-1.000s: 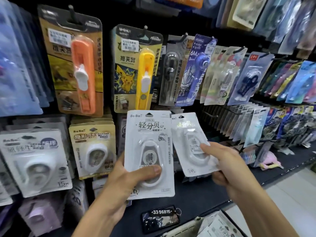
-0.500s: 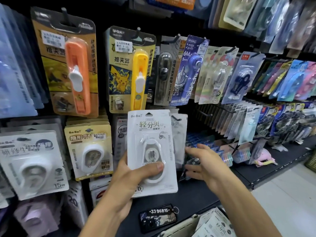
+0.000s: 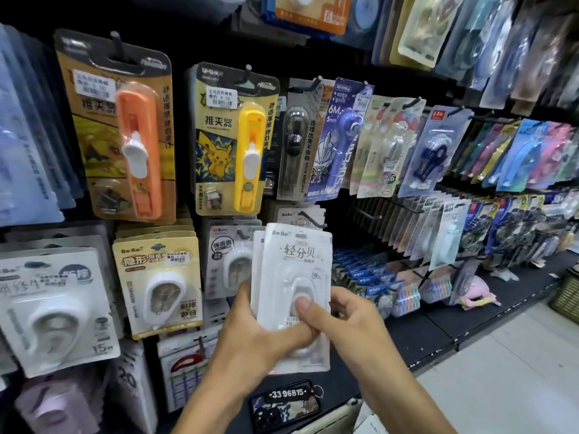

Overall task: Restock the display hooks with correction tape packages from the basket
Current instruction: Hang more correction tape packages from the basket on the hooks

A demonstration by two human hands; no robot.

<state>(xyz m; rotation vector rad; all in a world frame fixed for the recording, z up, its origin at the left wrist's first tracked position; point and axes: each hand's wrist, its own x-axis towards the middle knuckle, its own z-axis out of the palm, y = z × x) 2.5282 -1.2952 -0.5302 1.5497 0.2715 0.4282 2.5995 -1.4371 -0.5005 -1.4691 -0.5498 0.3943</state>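
1. Fingers: the left hand [image 3: 250, 336] curls round a small stack of white correction tape packages [image 3: 296, 296], its thumb pressed onto the front blister. The right hand [image 3: 351, 321] closes in from the right, fingers bent against the stack's right edge and lower front. I read both as gripping, not resting.
2. The stack stands upright in front of the display, just below the hook [image 3: 308, 216] that already carries matching white cards. At least two cards show, fanned at the top left; I cannot count further.
3. Handling, as I judge it: light, thin card with a rigid clear bubble. The card should flex at the corners; the glossy faces will slide on each other, so one could slip out of a loose pinch.
4. Best hold, in my view: the lower half, thumb on the bubble, leaving the top hang hole free for the hook tip.
5. Outward: yellow clip dispenser card [image 3: 233, 142] above, black phone [image 3: 286, 405] on the shelf below. The basket is not clearly in view.
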